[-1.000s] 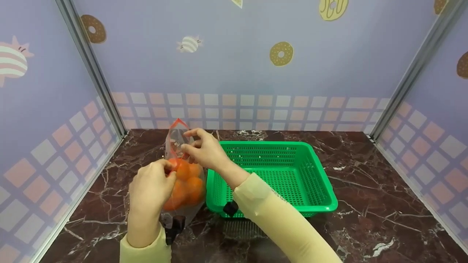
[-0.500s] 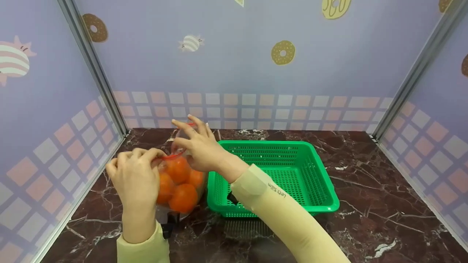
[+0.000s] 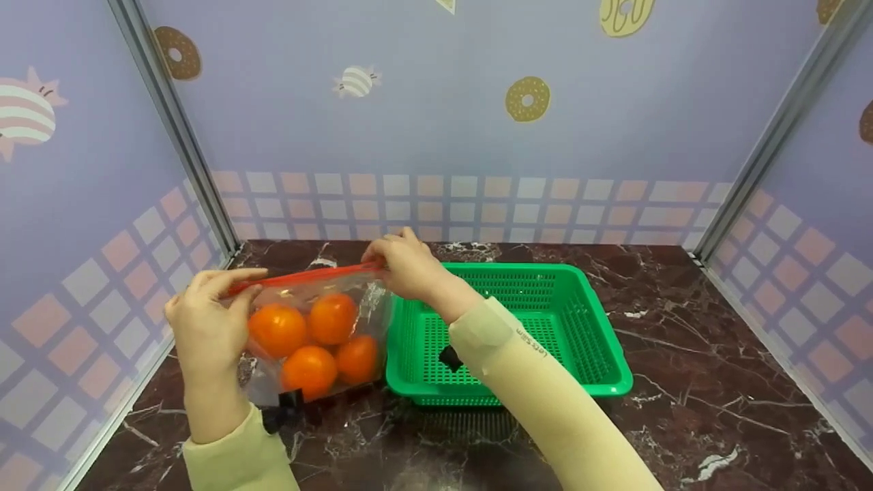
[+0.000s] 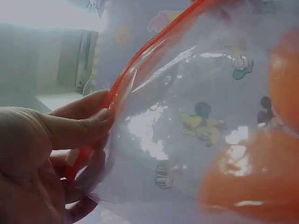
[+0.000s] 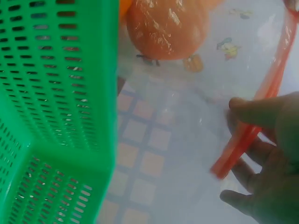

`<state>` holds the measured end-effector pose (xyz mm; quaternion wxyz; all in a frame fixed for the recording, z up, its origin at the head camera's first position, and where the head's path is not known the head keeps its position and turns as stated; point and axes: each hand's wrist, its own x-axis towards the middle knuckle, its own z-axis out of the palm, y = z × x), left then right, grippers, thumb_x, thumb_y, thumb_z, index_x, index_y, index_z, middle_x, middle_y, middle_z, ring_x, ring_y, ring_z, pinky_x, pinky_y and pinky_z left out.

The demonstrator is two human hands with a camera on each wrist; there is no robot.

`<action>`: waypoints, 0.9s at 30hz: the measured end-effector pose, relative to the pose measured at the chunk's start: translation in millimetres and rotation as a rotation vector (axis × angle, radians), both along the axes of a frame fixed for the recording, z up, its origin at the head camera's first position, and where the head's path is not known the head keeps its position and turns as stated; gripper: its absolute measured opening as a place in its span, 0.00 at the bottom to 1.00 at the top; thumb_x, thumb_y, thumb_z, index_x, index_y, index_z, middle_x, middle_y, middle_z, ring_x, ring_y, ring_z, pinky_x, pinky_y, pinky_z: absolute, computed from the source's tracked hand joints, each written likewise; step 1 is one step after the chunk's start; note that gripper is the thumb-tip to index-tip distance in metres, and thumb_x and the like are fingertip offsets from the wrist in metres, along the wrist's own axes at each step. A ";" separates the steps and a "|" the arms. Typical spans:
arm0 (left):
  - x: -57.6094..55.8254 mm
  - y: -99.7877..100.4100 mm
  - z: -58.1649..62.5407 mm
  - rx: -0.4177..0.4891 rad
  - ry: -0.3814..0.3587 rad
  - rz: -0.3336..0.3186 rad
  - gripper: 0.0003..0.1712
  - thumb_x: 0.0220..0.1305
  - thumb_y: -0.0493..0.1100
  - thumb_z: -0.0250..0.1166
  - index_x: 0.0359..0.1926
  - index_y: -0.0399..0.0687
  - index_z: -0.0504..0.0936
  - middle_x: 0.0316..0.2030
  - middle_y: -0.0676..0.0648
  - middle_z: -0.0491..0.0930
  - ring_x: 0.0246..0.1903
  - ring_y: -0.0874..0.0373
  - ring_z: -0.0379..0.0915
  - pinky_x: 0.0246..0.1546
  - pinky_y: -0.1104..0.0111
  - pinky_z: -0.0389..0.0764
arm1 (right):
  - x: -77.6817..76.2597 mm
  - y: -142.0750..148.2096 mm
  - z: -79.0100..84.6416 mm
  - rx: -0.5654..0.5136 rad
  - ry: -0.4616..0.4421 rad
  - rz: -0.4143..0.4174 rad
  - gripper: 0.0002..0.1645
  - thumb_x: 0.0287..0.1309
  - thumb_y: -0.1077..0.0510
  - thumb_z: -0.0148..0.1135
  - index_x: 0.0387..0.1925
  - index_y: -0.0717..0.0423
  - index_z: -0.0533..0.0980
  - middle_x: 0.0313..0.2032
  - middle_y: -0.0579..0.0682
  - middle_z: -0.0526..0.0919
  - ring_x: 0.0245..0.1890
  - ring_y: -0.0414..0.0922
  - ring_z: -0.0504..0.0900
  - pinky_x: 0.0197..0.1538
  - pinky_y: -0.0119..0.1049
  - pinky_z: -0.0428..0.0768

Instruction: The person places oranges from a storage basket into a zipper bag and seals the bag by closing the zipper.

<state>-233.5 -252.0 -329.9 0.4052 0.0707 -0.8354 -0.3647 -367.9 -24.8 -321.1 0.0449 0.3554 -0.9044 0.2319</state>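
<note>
A clear zip bag (image 3: 372, 310) with a red top strip stands left of the basket. Inside it are several oranges (image 3: 309, 372), seen through the plastic. My left hand (image 3: 208, 320) pinches the left end of the red strip between thumb and fingers, as the left wrist view shows close up. At the strip's other end, my right hand (image 3: 409, 266) holds the red edge, its thumb (image 5: 250, 109) on one side and fingers behind. Between the two hands the strip runs nearly straight, sloping up to the right. Small cartoon prints (image 4: 203, 126) show on the plastic.
A green plastic basket (image 3: 607, 341) with slotted walls stands just right of the bag, partly under the right forearm. The dark marbled tabletop (image 3: 702, 382) is bounded by patterned lilac panels (image 3: 436, 136) at the back and sides.
Both hands have moved apart, the left one leftward and the right one rightward. The bag's mouth, earlier narrow and then rounded open, is now drawn into a line, and the bag's broad side shows.
</note>
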 end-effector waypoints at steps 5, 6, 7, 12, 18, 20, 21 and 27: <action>4.0 -25.0 -1.1 0.114 -0.286 0.030 0.25 0.66 0.44 0.72 0.64 0.54 0.82 0.51 0.41 0.85 0.51 0.46 0.82 0.49 0.74 0.71 | -6.3 0.5 -8.8 -0.183 -0.083 -0.002 0.06 0.71 0.60 0.63 0.42 0.56 0.84 0.44 0.53 0.87 0.45 0.49 0.84 0.59 0.42 0.81; 6.0 -29.7 -1.0 0.139 -0.350 0.037 0.28 0.67 0.46 0.72 0.66 0.53 0.79 0.53 0.41 0.84 0.52 0.47 0.81 0.44 0.76 0.72 | -6.9 0.4 -10.4 -0.213 -0.096 -0.009 0.06 0.71 0.60 0.63 0.41 0.57 0.84 0.43 0.54 0.87 0.42 0.49 0.84 0.52 0.40 0.83; 8.9 -34.6 -0.9 0.168 -0.407 0.034 0.30 0.67 0.49 0.71 0.68 0.51 0.78 0.55 0.41 0.83 0.51 0.48 0.80 0.43 0.75 0.72 | -7.2 0.3 -12.1 -0.235 -0.106 -0.017 0.05 0.70 0.59 0.64 0.41 0.57 0.84 0.43 0.54 0.87 0.41 0.48 0.84 0.47 0.38 0.84; 19.3 -52.6 -2.8 0.217 -0.548 0.076 0.30 0.65 0.58 0.71 0.58 0.41 0.84 0.41 0.52 0.86 0.37 0.60 0.72 0.33 0.73 0.72 | -7.4 0.2 -16.2 -0.297 -0.136 -0.083 0.06 0.70 0.58 0.64 0.42 0.55 0.84 0.44 0.53 0.87 0.41 0.47 0.85 0.47 0.36 0.84; 1.3 -53.1 -10.4 0.470 -0.319 0.163 0.21 0.60 0.56 0.76 0.47 0.48 0.90 0.20 0.80 0.73 0.33 0.73 0.72 0.36 0.80 0.73 | -11.0 1.8 -18.2 -0.415 -0.168 -0.167 0.06 0.69 0.61 0.64 0.43 0.54 0.85 0.43 0.52 0.88 0.40 0.47 0.86 0.46 0.37 0.84; -4.1 -53.9 -14.1 0.522 -0.236 0.155 0.15 0.60 0.55 0.76 0.43 0.53 0.91 0.18 0.82 0.73 0.32 0.77 0.72 0.38 0.82 0.72 | -12.1 2.0 -20.6 -0.447 -0.173 -0.178 0.05 0.68 0.61 0.65 0.42 0.53 0.85 0.42 0.52 0.89 0.39 0.46 0.86 0.44 0.35 0.84; -5.2 -54.5 -15.6 0.530 -0.208 0.146 0.13 0.61 0.54 0.76 0.43 0.54 0.92 0.18 0.82 0.73 0.32 0.78 0.73 0.38 0.83 0.72 | -12.6 2.2 -22.1 -0.459 -0.179 -0.182 0.05 0.68 0.61 0.66 0.42 0.53 0.86 0.41 0.52 0.89 0.38 0.46 0.86 0.44 0.35 0.84; -9.0 -49.0 -16.8 0.500 -0.126 0.080 0.19 0.69 0.50 0.69 0.53 0.42 0.89 0.20 0.84 0.75 0.30 0.82 0.74 0.37 0.86 0.74 | -15.0 4.5 -26.8 -0.457 -0.244 -0.225 0.05 0.67 0.61 0.67 0.43 0.54 0.85 0.42 0.53 0.88 0.40 0.47 0.85 0.43 0.36 0.82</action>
